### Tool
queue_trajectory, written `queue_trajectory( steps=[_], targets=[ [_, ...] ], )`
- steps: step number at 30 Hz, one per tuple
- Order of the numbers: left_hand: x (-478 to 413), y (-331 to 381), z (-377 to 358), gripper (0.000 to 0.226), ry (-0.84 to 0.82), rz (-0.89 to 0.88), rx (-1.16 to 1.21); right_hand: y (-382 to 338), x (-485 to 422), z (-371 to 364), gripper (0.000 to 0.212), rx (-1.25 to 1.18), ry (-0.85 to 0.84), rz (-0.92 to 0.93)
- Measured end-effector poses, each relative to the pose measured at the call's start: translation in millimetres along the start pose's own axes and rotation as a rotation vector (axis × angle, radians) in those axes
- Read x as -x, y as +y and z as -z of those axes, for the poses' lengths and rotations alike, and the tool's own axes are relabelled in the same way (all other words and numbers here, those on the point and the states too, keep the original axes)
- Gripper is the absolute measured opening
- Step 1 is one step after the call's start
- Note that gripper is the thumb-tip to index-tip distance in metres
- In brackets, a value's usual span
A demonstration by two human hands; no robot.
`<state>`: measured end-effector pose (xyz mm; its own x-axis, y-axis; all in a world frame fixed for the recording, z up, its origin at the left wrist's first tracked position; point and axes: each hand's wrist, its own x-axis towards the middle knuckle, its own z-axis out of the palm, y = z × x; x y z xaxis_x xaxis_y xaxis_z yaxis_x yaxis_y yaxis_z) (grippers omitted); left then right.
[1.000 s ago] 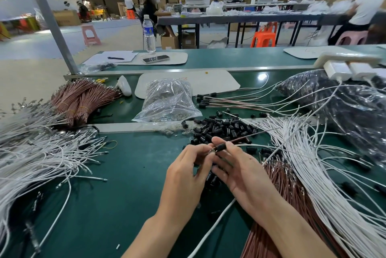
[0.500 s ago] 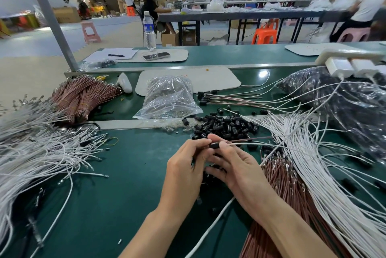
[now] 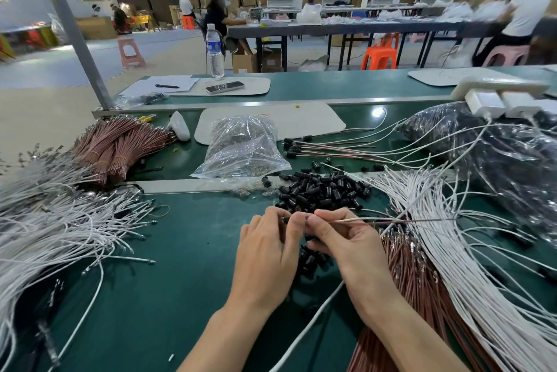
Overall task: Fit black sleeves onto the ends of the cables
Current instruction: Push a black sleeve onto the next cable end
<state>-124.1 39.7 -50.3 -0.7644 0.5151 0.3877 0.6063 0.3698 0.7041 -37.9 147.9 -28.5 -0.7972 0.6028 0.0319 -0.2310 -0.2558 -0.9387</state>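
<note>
White cables (image 3: 60, 221) sprawl over the left of the green desk (image 3: 165, 281). At near centre the left hand (image 3: 265, 254) pinches a black sleeve (image 3: 286, 218) in its fingertips, with the loose sleeve pile (image 3: 319, 190) just beyond. Beside it, the right hand (image 3: 346, 248) pinches a thin cable (image 3: 376, 220) that runs right across a white bundle (image 3: 452, 251), brown cables (image 3: 416, 275) lying nearer.

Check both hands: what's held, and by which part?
Left hand pinches a sleeve, mostly hidden by its fingers; right hand pinches a cable near its end, by the sleeve.
</note>
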Motion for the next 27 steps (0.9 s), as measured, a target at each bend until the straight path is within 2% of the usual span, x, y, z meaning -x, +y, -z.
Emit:
queue_trajectory(
  steps=[6,10,13,18,23,27],
  targets=[
    [-2.2,-4.9,-2.7,0.057,0.008,0.029,-0.121,0.1,1.3,-1.3,0.029,0.015,-0.061,-0.020],
    [-1.8,-4.8,-2.5,0.061,0.002,0.015,-0.192,1.1,-0.8,-1.4,0.013,0.031,-0.077,-0.026],
    [-1.9,-5.0,-3.1,0.061,-0.030,0.028,-0.128,2.3,-1.9,-0.8,0.010,0.020,-0.110,-0.038],
    [0.2,-1.8,-2.2,0.057,-0.049,0.047,0.009,4.7,-2.7,1.9,0.026,-0.018,-0.181,-0.045],
    [-0.2,-2.9,-1.9,0.061,-0.083,0.106,0.062,7.1,-5.8,4.9,0.021,-0.052,-0.218,-0.062],
    [0.3,-1.3,-1.4,0.053,-0.061,0.113,0.113,6.1,-7.2,4.7,0.025,-0.088,-0.192,-0.066]
  ],
)
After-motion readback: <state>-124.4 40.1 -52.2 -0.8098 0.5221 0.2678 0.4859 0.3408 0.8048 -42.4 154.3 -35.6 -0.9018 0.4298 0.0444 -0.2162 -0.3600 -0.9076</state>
